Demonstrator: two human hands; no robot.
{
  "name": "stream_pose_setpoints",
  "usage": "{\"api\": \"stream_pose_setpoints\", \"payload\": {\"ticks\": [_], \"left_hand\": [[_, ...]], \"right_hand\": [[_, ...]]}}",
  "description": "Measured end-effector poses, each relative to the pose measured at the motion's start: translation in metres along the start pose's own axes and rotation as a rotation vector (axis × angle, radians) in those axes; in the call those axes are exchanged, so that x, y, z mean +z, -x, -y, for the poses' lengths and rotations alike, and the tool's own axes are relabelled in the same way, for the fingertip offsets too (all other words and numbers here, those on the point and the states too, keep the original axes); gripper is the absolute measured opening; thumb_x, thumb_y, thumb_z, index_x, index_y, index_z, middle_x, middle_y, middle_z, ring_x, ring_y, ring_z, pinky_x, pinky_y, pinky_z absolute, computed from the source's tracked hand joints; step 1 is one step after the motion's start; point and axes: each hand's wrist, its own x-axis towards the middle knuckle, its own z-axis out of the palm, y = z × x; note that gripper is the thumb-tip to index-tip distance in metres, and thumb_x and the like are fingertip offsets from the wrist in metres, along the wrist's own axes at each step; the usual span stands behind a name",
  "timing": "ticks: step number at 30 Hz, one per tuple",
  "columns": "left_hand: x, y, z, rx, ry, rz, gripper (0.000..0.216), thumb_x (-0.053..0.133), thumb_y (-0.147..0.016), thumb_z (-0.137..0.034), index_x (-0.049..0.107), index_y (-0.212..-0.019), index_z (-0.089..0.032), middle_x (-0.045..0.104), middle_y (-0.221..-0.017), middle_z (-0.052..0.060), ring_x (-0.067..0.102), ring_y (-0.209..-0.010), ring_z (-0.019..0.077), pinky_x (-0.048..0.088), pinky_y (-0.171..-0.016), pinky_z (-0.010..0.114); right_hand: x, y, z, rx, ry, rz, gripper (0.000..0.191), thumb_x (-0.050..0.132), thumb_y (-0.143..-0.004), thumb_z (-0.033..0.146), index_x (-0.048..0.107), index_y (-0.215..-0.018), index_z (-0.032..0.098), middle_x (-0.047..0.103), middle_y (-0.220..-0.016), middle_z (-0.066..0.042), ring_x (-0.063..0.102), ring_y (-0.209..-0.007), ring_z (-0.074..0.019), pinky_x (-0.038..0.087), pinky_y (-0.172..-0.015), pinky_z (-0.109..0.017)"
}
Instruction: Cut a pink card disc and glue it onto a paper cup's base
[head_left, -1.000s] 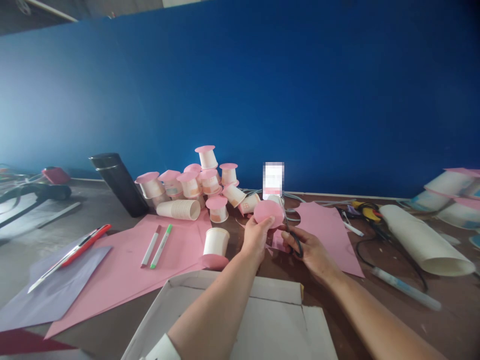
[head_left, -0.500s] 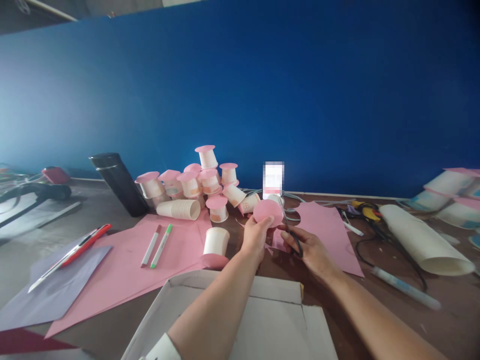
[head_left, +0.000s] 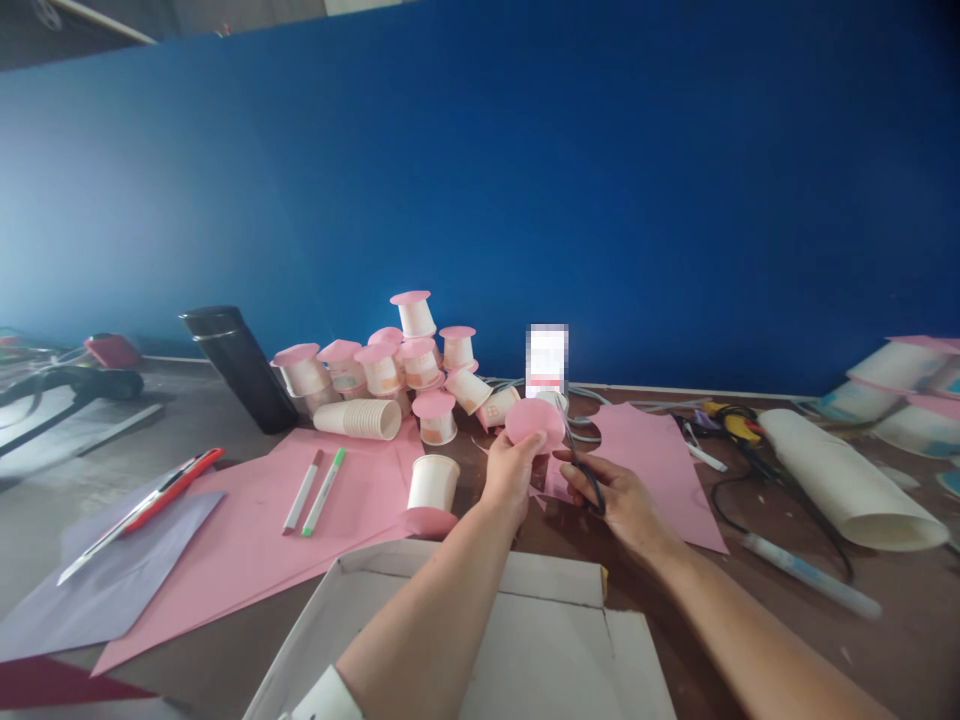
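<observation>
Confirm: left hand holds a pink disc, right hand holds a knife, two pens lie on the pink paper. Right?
Not the knife: in the head view the right hand holds scissors. The left hand does hold a pink disc, and two pens lie on the pink paper.

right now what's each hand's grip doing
Left hand: closed, holding a pink paper disc.
Right hand: closed, holding scissors by the dark handles.

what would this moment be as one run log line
left hand: holding pink paper disc | right hand: gripping black-handled scissors | beyond right hand: pink paper sheet
</observation>
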Motion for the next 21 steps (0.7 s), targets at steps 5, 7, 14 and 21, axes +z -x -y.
{"api": "stream_pose_setpoints", "payload": {"ticks": [5,7,14,21], "left_hand": [[0.0009,0.0016,-0.0017,0.006,-0.013,-0.014,0.033,0.077,-0.059,-0.024,0.063,-0.085,-0.010,0.063,-0.068,0.003,0.056,-0.055,0.0098,0.046,-0.054,0.022],[0.0006,0.0016,-0.0017,0.016,-0.030,-0.019,0.032,0.077,-0.059,-0.024,0.064,-0.085,-0.010,0.064,-0.070,0.003,0.057,-0.056,0.0099,0.046,-0.055,0.022],[-0.0016,-0.0005,-0.0001,0.021,-0.066,0.008,0.036,0.080,-0.060,-0.027,0.066,-0.089,-0.011,0.067,-0.075,0.005,0.058,-0.060,0.0105,0.045,-0.057,0.021],[-0.0005,-0.0002,-0.0023,0.044,-0.132,-0.021,0.034,0.081,-0.057,-0.026,0.063,-0.081,-0.011,0.061,-0.063,0.001,0.050,-0.052,0.0076,0.040,-0.053,0.021]], "right_hand": [[0.0006,-0.0003,0.0002,0.003,-0.010,-0.003,0.054,0.073,-0.075,0.049,0.070,-0.120,0.018,0.057,-0.064,0.002,0.051,-0.060,-0.0129,0.038,-0.054,-0.024],[0.0009,-0.0002,0.0004,0.010,-0.003,-0.004,0.055,0.074,-0.074,0.049,0.070,-0.118,0.018,0.057,-0.063,0.002,0.051,-0.060,-0.0126,0.038,-0.054,-0.024],[0.0019,0.0002,0.0005,0.007,0.024,-0.017,0.061,0.074,-0.071,0.054,0.070,-0.118,0.014,0.057,-0.063,0.001,0.051,-0.059,-0.0135,0.039,-0.053,-0.025],[0.0022,0.0028,0.0055,-0.005,0.042,0.007,0.060,0.071,-0.074,0.055,0.070,-0.118,0.014,0.058,-0.063,0.000,0.052,-0.058,-0.0142,0.041,-0.053,-0.026]]}}
